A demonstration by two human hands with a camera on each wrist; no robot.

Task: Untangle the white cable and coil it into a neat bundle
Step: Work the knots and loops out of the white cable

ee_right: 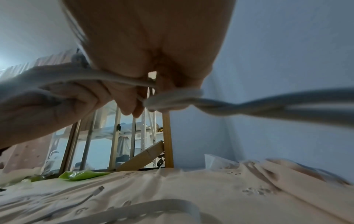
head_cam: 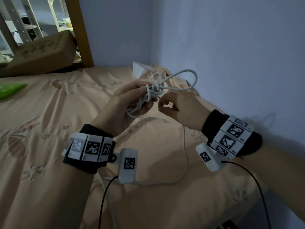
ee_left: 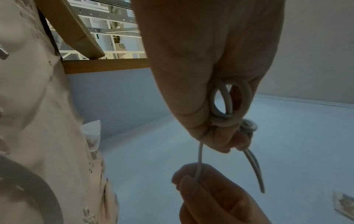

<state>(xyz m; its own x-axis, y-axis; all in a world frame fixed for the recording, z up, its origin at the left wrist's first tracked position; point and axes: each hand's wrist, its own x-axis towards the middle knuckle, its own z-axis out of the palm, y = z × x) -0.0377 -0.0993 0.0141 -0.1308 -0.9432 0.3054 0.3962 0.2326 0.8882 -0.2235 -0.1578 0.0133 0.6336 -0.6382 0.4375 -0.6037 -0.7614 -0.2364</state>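
Observation:
A white cable is knotted in a tangle held above the bed. My left hand grips the knotted bundle, fingers curled round it; its loops show under the palm in the left wrist view. My right hand pinches one strand just right of the knot. A large loop rises from the tangle toward the wall. One loose run hangs from the hands and trails across the sheet. The cable's plug end lies on the bed.
A peach embroidered bedsheet covers the bed. White paper and a few white rings lie near the corner. A green packet is at the left edge. A cardboard box and wooden post stand behind. Walls close in on the right.

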